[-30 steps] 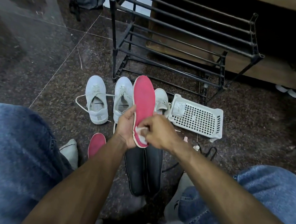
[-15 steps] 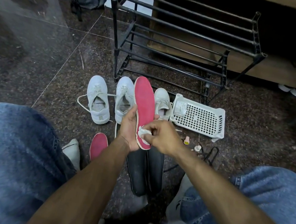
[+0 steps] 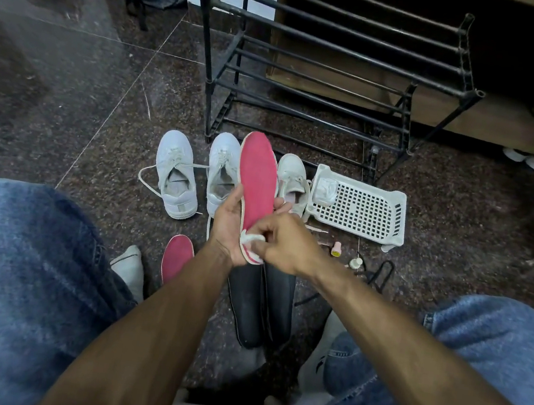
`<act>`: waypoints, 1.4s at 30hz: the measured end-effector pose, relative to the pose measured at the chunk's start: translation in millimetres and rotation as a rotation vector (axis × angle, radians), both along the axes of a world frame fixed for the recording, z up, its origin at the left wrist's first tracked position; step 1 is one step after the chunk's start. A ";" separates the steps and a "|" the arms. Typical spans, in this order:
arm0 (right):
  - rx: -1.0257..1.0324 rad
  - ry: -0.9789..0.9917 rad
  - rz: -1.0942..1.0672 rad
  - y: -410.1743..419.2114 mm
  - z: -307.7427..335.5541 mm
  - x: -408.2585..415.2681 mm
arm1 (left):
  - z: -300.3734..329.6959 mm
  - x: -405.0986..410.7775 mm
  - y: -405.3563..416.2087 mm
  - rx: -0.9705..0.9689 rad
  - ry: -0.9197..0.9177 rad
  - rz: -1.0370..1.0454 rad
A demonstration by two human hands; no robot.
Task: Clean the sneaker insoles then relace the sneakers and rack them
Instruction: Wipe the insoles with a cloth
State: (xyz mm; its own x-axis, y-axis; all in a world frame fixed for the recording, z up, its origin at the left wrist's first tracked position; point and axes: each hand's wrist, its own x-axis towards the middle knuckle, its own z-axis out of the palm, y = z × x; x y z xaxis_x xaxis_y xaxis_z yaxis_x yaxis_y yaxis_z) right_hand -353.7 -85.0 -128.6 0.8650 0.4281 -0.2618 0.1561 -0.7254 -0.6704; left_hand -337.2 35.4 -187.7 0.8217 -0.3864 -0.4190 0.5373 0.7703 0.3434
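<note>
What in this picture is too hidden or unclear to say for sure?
- Heel of the held red insole, head view: covered by the white wipe and right hand.
- Second red insole: partly behind the left forearm.
- Third sneaker: partly behind the insole.
- Small bottles: too small to identify.

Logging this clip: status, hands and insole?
Left hand grips red insole. Right hand pinches white wipe on its heel. Rack bare, nothing blocking.

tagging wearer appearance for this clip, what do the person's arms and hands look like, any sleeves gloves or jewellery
Both forearms are bare right up to the bottom edge of the picture, with no sleeve in view. The left hand and the right hand wear no gloves. No watch, band or ring shows on the wrists or on the fingers that can be seen.
</note>
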 end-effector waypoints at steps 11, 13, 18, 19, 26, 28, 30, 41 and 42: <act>-0.125 -0.224 -0.287 -1.0 -1.5 34.1 | 6.7 -9.7 -15.0 0.012 0.012 0.000; -0.056 -0.088 -0.139 -1.6 2.3 17.1 | 6.9 -4.4 -10.7 -0.013 0.037 0.004; -0.180 -0.173 0.011 -12.4 9.7 5.3 | 8.8 -1.3 -19.5 0.007 0.052 -0.005; -0.233 -0.249 -0.014 -12.0 10.7 12.6 | 9.6 -3.0 -23.2 -0.024 0.053 0.002; -0.363 -0.291 -0.297 -9.9 15.9 61.1 | -1.2 -29.1 -26.6 -0.009 0.032 -0.004; -0.253 -0.233 -0.262 -11.7 15.2 51.1 | -3.9 -25.6 -20.4 0.004 0.014 0.048; -0.205 -0.173 -0.124 -12.0 13.9 33.4 | 1.5 -19.0 -16.6 0.022 0.001 0.085; -0.245 -0.394 -0.163 2.7 17.0 37.4 | 9.1 -22.1 -32.5 0.094 0.019 -0.022; -0.275 -0.404 -0.198 5.2 18.7 45.4 | 8.5 -23.9 -33.4 0.113 0.002 -0.044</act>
State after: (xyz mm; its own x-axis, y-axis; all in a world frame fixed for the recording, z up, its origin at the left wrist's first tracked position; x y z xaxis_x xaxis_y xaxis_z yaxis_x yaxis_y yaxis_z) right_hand -308.3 -79.8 -110.0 0.9775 0.2090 0.0299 0.2053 -0.9078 -0.3658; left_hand -361.1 2.0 -179.2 0.8044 -0.3719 -0.4633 0.5702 0.7023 0.4262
